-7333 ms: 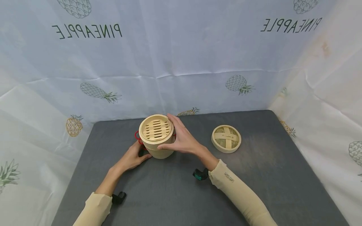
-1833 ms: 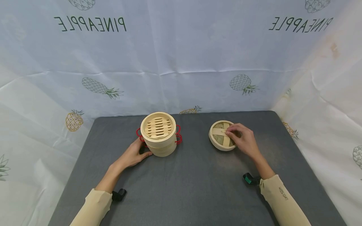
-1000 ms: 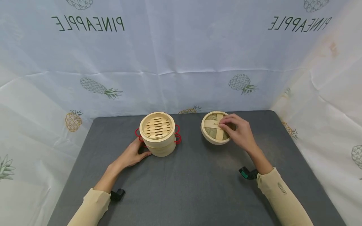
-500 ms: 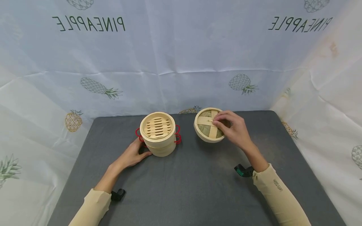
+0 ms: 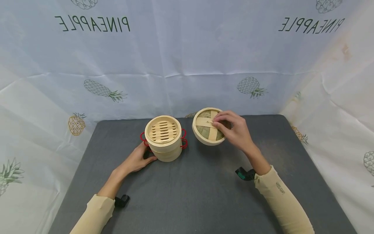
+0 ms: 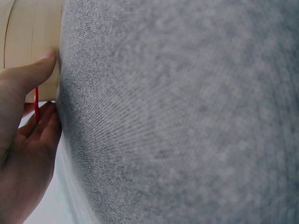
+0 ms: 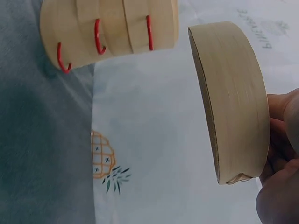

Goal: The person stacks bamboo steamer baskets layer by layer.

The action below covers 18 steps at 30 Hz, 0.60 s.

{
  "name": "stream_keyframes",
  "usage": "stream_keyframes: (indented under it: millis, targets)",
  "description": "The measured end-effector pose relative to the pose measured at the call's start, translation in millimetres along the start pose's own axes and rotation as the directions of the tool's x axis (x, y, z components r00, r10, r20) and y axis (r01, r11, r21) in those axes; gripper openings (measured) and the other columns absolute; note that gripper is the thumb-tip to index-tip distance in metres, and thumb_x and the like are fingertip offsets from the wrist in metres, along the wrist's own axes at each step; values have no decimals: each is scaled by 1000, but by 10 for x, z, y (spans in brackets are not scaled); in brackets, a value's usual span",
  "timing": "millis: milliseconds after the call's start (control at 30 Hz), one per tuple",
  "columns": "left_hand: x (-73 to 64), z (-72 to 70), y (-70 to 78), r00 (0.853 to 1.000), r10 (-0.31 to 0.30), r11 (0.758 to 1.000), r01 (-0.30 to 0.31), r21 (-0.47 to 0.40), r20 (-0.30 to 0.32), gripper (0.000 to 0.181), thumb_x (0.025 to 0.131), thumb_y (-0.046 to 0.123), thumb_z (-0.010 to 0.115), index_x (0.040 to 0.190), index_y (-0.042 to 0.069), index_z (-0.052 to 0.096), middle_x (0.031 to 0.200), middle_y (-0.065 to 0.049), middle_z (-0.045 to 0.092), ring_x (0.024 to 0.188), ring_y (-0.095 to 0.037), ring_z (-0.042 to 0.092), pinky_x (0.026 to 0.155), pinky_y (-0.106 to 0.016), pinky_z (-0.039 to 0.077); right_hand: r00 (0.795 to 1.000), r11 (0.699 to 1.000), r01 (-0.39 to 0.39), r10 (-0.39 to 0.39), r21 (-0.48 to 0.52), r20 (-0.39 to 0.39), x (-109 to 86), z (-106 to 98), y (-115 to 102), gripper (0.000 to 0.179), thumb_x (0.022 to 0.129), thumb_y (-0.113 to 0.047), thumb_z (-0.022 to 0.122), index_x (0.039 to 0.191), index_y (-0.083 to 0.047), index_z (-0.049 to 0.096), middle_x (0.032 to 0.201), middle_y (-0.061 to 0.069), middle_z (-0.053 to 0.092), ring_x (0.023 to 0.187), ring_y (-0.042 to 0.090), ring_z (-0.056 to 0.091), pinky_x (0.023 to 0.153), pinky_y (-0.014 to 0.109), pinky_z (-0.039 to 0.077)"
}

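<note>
A stack of round bamboo steamer baskets, with a slatted top and red cord handles, stands on the dark table left of centre. My left hand holds its base from the left, thumb on the near wall; in the left wrist view the fingers reach past a red cord. The domed woven steamer lid hangs raised to the right of the stack. Thumb and fingertips of my right hand pinch its small top loop. In the right wrist view the lid is level with the uppermost basket.
Dark grey cloth covers the table. A white pineapple-print curtain hangs close behind its back edge and continues along both sides. Black wrist cameras sit under both forearms.
Earlier, my right hand left the stack and took hold of the lid on the table. It has since lifted the lid and carried it left towards the stack. My left hand stays at the base.
</note>
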<state>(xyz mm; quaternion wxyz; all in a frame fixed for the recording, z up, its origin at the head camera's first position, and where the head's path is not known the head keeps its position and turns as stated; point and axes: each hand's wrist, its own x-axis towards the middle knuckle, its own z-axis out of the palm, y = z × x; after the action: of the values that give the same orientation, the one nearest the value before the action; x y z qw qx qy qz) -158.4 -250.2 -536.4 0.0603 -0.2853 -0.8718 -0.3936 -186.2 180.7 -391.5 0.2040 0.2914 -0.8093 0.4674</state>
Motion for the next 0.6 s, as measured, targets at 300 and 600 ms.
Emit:
stream_keyframes:
  millis: [300,600]
  targets:
    - [-1,22,-30,1000,1,1000,-1,-13,10,71,95,23,87,154,6,52,133,-18,65,113,-26,70,92,-38,61,1000,999,28,-29,35,5,90,109,-109,11,92,2,83,101,-3,82,113,13,76,102,20,69,84,17,53]
    - [26,-46,214,992,-110,992,107,63,59,71,94,12,87,153,1,50,137,-20,65,117,-34,70,97,-52,60,999,997,50,-51,52,18,144,217,-169,10,92,1,84,101,-3,82,111,13,76,102,21,70,85,18,55]
